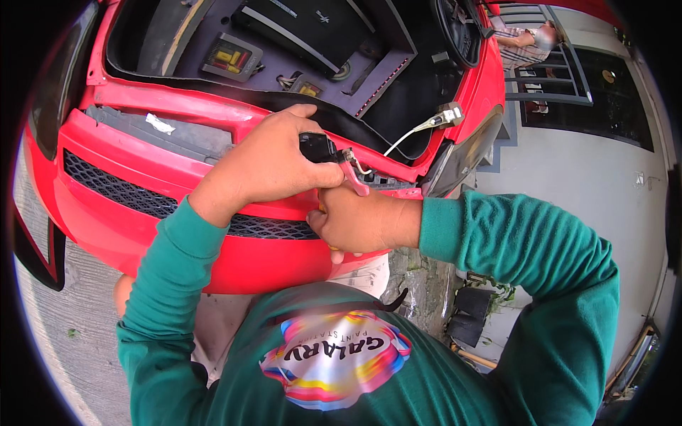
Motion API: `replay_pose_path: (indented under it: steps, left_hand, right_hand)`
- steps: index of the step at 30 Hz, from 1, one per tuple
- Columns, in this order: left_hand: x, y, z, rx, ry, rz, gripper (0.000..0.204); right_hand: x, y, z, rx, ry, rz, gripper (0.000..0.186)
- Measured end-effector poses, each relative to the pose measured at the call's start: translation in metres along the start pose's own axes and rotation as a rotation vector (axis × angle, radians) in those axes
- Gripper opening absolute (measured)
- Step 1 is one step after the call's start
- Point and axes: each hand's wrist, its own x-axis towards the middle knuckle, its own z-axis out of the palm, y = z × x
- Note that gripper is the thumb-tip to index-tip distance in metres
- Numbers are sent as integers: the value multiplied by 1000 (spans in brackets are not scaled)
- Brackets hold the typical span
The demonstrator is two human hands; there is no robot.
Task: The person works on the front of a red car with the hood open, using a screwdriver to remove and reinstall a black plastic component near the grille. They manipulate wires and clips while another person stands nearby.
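My left hand (266, 160) is closed around a small black part (317, 147) with metal fittings at its end, held over the red bumper (149, 245) of a car. From the fittings a pink-red strip (354, 179) hangs down beside my thumb. Just below and to the right, my right hand (369, 219) is a closed fist against my left thumb. Bits of yellow show at its fingers, apparently a slim tool's handle, mostly covered by the hand. A white cable leads to a small metal-and-black block (447, 116) at the right corner of the open trunk.
Inside the trunk a black amplifier-like box (305, 32) and a grey device with yellow parts (232, 57) sit on a purple-grey panel. A white scrap (160, 125) lies on the bumper ledge. Another person (526, 44) is by a railing, upper right. Plant pots (470, 312) stand along the wall.
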Motion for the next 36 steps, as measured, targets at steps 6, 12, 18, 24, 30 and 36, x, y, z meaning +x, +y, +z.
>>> replay_pose_path:
  steps: [6, 12, 18, 24, 30, 36]
  left_hand:
    - [-6, -7, 0, -13, 23, -17, 41]
    - [-4, -3, -3, -16, 34, -26, 45]
    - [-1, 0, -4, 90, 21, 36, 52]
    - [-1, 7, -2, -103, -34, -51, 65]
    - [1, 20, 6, -177, 22, -167, 68]
    - [-3, 11, -1, 65, 1, -39, 52]
  right_hand:
    - [7, -2, 4, 70, -35, -81, 43]
    - [20, 7, 7, 81, -22, -179, 43]
    - [2, 20, -4, 261, 5, -201, 38]
    - [17, 62, 27, 361, 375, -584, 40]
    - [8, 104, 41, 442, 249, -680, 34]
    - [13, 173, 24, 531, 68, -877, 36]
